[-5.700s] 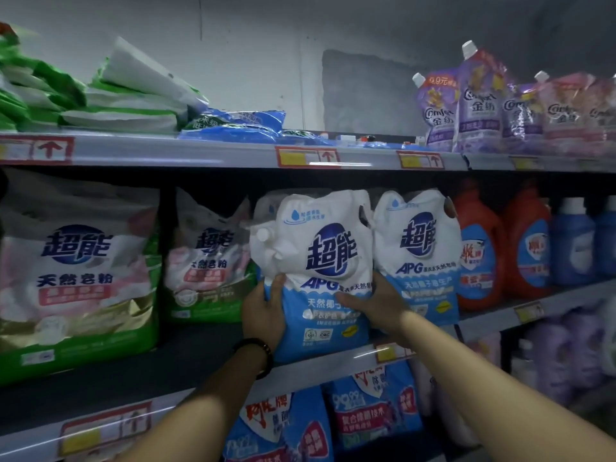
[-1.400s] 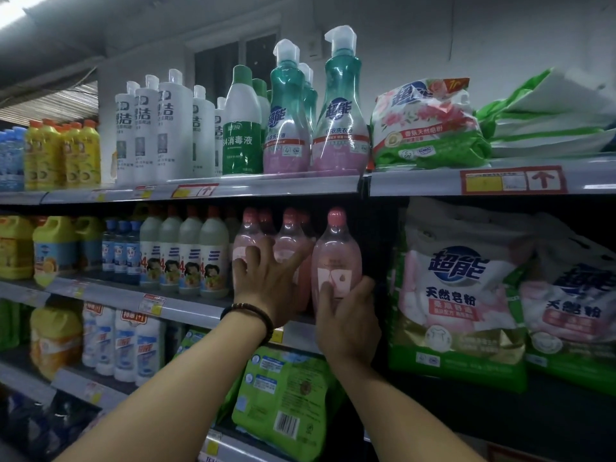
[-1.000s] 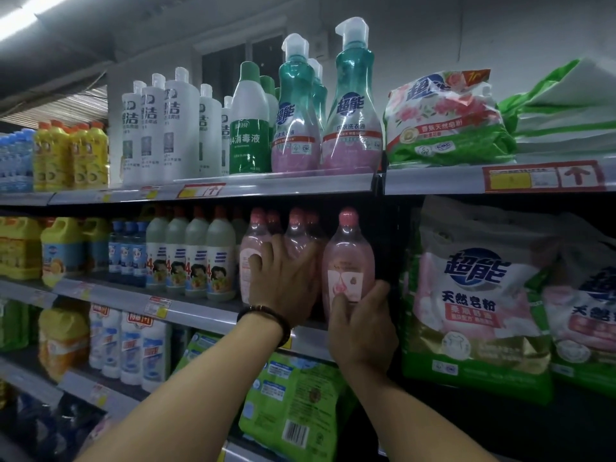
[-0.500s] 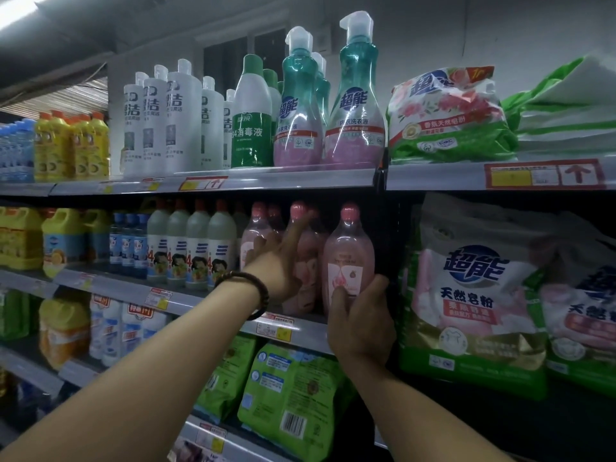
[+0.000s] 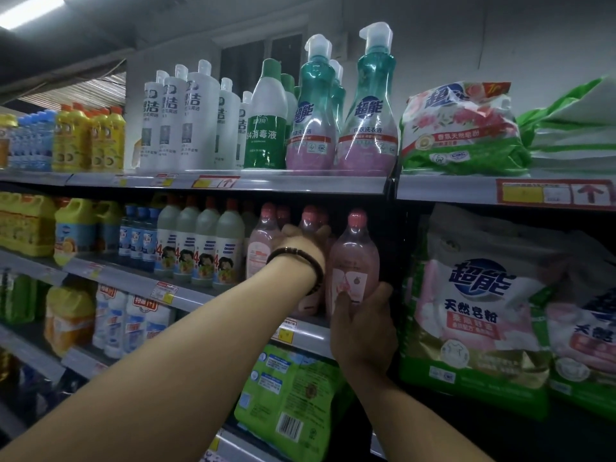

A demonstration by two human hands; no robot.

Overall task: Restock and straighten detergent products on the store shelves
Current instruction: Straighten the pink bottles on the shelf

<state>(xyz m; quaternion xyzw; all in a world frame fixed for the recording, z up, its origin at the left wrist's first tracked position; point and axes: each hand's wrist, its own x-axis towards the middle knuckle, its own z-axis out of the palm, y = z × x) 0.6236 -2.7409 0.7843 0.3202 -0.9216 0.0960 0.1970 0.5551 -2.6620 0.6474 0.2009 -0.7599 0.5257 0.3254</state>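
Note:
Several pink detergent bottles with red caps stand in a row on the middle shelf (image 5: 310, 331). My right hand (image 5: 363, 325) grips the lower body of the rightmost pink bottle (image 5: 355, 258), thumb across its label. My left hand (image 5: 300, 241), with a dark bracelet on the wrist, reaches deeper into the shelf and wraps around the middle pink bottle (image 5: 308, 221); its fingers are hidden behind that bottle. Another pink bottle (image 5: 263, 248) stands just left of it, untouched.
White-and-grey bottles (image 5: 206, 248) and yellow jugs (image 5: 75, 228) stand left on the same shelf. Large pink-and-green powder bags (image 5: 476, 315) fill the right bay. Teal pump bottles (image 5: 370, 111) and white bottles (image 5: 186, 118) line the shelf above. Green packs (image 5: 293, 401) lie below.
I moved from the blue-and-white refill pouches to this bay. Over the last second my left hand slid from the front of the pink bottles further back around the middle one; my right hand stayed put.

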